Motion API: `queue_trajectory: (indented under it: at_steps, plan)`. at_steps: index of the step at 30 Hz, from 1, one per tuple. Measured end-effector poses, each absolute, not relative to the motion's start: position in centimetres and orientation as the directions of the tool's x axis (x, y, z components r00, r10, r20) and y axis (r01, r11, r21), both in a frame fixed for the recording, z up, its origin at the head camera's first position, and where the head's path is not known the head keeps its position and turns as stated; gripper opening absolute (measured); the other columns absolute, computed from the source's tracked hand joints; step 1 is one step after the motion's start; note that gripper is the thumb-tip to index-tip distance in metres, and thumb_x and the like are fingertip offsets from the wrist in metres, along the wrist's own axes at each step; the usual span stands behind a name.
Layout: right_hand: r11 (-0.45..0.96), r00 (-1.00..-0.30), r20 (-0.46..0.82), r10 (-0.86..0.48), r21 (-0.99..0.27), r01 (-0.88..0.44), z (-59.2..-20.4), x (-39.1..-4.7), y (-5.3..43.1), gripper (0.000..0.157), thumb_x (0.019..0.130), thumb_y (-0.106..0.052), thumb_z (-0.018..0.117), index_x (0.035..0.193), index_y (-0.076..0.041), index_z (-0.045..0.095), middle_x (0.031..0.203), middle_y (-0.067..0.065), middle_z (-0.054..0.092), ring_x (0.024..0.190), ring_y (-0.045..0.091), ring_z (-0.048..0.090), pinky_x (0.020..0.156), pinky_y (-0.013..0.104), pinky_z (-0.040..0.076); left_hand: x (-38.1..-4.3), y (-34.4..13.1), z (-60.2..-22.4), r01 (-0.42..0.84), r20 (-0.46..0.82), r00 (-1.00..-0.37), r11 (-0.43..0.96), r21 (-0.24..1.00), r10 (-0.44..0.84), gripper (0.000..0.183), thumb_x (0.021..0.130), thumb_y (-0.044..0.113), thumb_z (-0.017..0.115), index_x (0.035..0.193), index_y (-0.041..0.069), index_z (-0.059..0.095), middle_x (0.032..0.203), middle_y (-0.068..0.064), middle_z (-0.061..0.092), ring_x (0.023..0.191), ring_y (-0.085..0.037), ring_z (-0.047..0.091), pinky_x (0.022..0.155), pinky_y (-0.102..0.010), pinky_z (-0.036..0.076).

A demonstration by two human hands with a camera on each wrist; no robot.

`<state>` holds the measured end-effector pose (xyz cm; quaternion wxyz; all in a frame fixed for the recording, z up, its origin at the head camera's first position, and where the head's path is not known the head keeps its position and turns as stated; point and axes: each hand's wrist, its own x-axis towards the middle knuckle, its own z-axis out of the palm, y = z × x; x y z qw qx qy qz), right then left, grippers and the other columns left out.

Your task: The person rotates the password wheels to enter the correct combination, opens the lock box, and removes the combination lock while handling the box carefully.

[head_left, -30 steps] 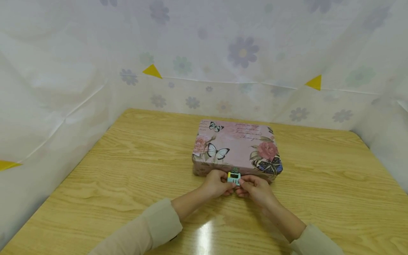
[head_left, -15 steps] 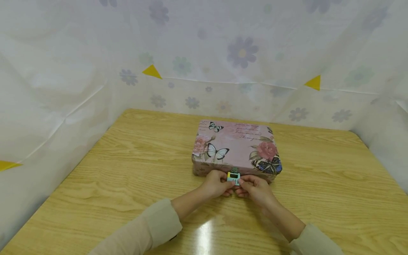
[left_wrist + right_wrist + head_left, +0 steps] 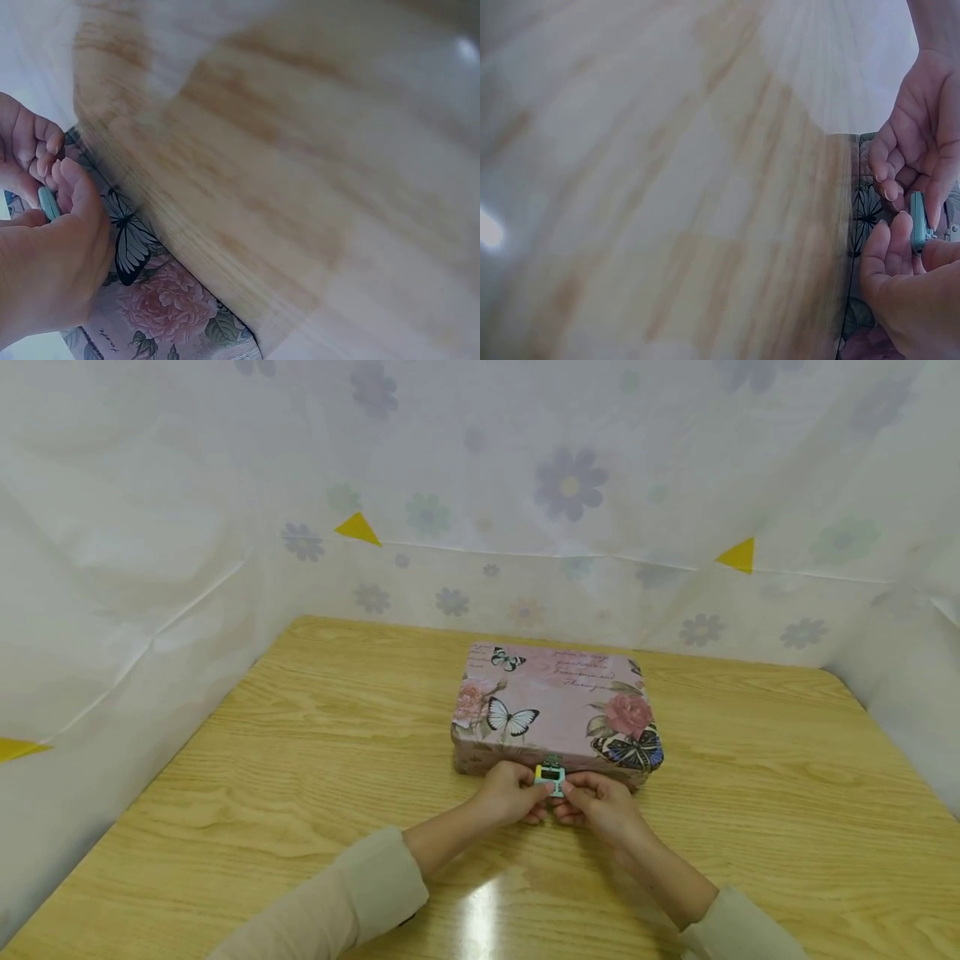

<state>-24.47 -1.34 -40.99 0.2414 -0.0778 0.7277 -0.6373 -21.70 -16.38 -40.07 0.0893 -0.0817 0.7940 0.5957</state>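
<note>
A small teal and yellow combination padlock [image 3: 551,774] hangs at the metal clasp [image 3: 552,760] on the front of a pink tin box [image 3: 562,693] printed with butterflies and roses. From the left side, my left hand [image 3: 507,793] pinches the padlock, its thumb lying over the number dials. My right hand [image 3: 606,807] grips the opposite edge between thumb and curled fingers. In the left wrist view, the teal padlock [image 3: 49,203] shows between the fingertips, mostly covered. Edge-on in the right wrist view, the padlock [image 3: 918,223] sits between both hands. The lid of the box is down.
The box stands on a light wood-grain table [image 3: 300,752], right of its middle. Behind and at the sides hangs a pale flowered curtain [image 3: 480,485] with yellow triangles [image 3: 360,527] on it. Light reflects off the table near the front.
The left thumb has slid slightly to the right across the padlock's dials, covering more of them. Both hands and the box otherwise keep their places.
</note>
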Motion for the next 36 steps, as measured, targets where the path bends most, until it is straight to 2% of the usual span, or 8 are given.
queue_trajectory:
  at_steps: [3,5,8,12,23,36]
  plan:
    - [0.176,-0.872,-0.254,-0.419,-0.965,0.196,-40.97,-24.47,-1.36,0.029,0.096,-0.005,0.045,0.117,0.016,0.046,0.079,-0.001,0.066,0.069,0.005,0.062,0.068,0.021,0.057,-21.77,-16.40,-40.16,-0.241,-0.245,-0.969,0.270,0.932,-0.019,0.028,0.090,0.008,0.059,0.064,0.002,0.051,0.069,-0.019,0.066,0.055,-0.019,0.065,0.054,-0.026,0.059]
    - [0.177,-0.872,-0.253,-0.418,-0.965,0.195,-40.98,-24.47,-1.36,0.029,0.096,-0.005,0.045,0.117,0.016,0.046,0.079,-0.002,0.066,0.069,0.005,0.062,0.068,0.021,0.057,-21.81,-16.44,-40.15,-0.243,-0.248,-0.969,0.265,0.933,-0.017,0.025,0.090,0.006,0.059,0.066,0.001,0.052,0.070,-0.020,0.067,0.056,-0.018,0.065,0.055,-0.027,0.059]
    - [0.177,-0.874,-0.256,-0.414,-0.964,0.199,-40.98,-24.45,-1.36,0.029,0.096,-0.006,0.046,0.116,0.015,0.046,0.077,-0.003,0.066,0.069,0.005,0.062,0.068,0.021,0.057,-21.81,-16.50,-40.05,-0.239,-0.246,-0.969,0.265,0.934,-0.006,0.011,0.087,0.001,0.061,0.082,-0.008,0.059,0.074,-0.020,0.066,0.063,-0.025,0.068,0.058,-0.028,0.060]
    - [0.166,-0.876,-0.255,-0.409,-0.965,0.203,-41.01,-24.41,-1.39,0.029,0.096,-0.006,0.047,0.116,0.016,0.045,0.073,-0.004,0.065,0.067,0.005,0.062,0.066,0.020,0.057,-21.71,-16.58,-39.90,-0.222,-0.233,-0.973,0.278,0.935,0.006,0.017,0.083,-0.005,0.063,0.098,-0.013,0.060,0.080,-0.022,0.067,0.073,-0.030,0.069,0.062,-0.028,0.060]
    - [0.182,-0.871,-0.255,-0.421,-0.964,0.195,-40.98,-24.49,-1.28,0.031,0.097,-0.007,0.046,0.118,0.016,0.045,0.076,-0.004,0.065,0.069,0.004,0.062,0.068,0.020,0.057,-21.69,-16.54,-40.15,-0.212,-0.219,-0.976,0.279,0.937,-0.006,0.014,0.084,-0.001,0.064,0.092,-0.012,0.060,0.079,-0.021,0.067,0.073,-0.030,0.070,0.061,-0.028,0.060]
    - [0.181,-0.883,-0.241,-0.402,-0.967,0.182,-41.06,-24.28,-1.41,0.029,0.096,-0.006,0.047,0.115,0.016,0.047,0.076,-0.003,0.065,0.067,0.004,0.061,0.066,0.020,0.057,-21.66,-16.51,-40.09,-0.199,-0.209,-0.978,0.289,0.936,0.006,0.012,0.086,0.001,0.062,0.084,-0.011,0.060,0.074,-0.025,0.067,0.067,-0.033,0.069,0.057,-0.028,0.060]
